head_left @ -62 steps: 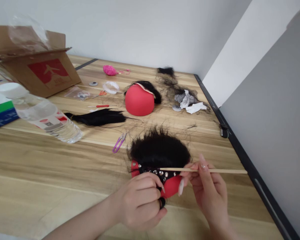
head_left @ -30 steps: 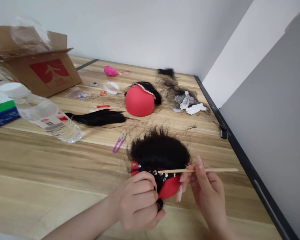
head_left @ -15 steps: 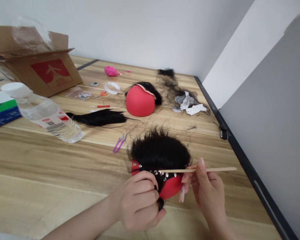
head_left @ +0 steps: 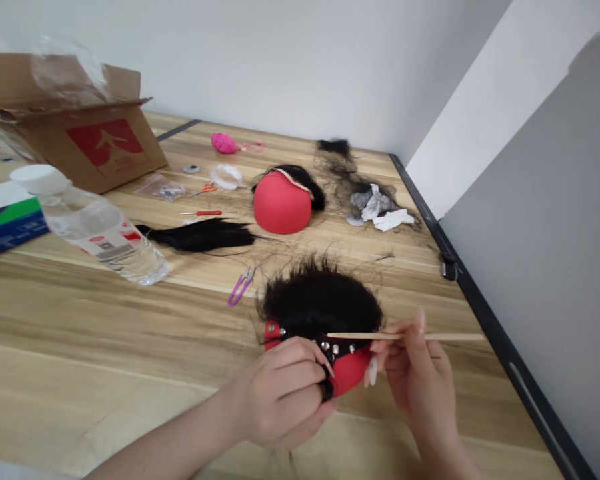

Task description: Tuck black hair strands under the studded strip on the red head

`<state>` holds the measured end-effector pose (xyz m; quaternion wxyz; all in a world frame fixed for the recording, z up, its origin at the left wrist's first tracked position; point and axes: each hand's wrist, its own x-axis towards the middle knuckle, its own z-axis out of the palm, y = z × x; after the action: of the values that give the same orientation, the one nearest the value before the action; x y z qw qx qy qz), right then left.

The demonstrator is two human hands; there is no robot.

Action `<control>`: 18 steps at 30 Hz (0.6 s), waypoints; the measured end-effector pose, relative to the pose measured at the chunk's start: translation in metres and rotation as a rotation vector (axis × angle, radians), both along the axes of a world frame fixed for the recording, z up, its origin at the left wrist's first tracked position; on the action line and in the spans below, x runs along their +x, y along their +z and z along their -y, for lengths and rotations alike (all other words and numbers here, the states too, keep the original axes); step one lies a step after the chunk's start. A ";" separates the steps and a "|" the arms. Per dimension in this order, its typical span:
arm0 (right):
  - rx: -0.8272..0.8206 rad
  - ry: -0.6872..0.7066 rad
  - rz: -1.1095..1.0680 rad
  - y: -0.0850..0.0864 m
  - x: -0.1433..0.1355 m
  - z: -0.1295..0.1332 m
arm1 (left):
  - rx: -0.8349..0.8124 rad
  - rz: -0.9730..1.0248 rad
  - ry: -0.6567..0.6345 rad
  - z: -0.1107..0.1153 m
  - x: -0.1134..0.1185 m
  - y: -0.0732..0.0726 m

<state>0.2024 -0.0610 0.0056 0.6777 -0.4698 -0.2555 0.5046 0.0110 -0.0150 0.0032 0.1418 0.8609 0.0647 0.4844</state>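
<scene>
Pale wooden stick (head_left: 457,337), pinched in right hand's (head_left: 423,370) fingers, shifts up past silver studs, bringing tip beside short black hair (head_left: 323,300); left hand's (head_left: 283,393) fingers grip black strand (head_left: 327,389).

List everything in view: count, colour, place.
Box: one, brown, left
Plastic: one, clear, over box
Carton: one, multicoloured, left
Bottle: one, clear, left
Yarn: one, pink, back
Discs: two, greyish, back
Bag: one, clear, near scissors
Scissors: one, orange, near ring
Ring: one, whitish, back
Tool: one, red, near scissors
Hair bundle: one, black, behind snips
Snips: one, purple, centre
Dome: one, red, centre
Hairpiece: one, black, behind dome
Loose hair: several, black, right
Scraps: several, greyish, right
Object: one, black, right
Table: one, brown, below
Walls: several, greyish, beyond
Studded piece: one, black-red, front
Stick: one, pale, front
Left hand: one, on studded piece
Right hand: one, holding stick
</scene>
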 end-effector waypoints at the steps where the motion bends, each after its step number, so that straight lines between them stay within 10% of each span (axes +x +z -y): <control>1: -0.003 0.002 -0.008 0.001 0.000 0.000 | -0.008 0.004 0.004 0.000 0.000 0.000; 18: 0.009 0.020 -0.070 -0.001 0.001 -0.002 | 0.079 0.008 0.075 -0.001 0.001 0.000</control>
<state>0.2036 -0.0594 0.0047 0.6834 -0.4461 -0.2385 0.5264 0.0124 -0.0137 0.0032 0.0899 0.8608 0.0771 0.4950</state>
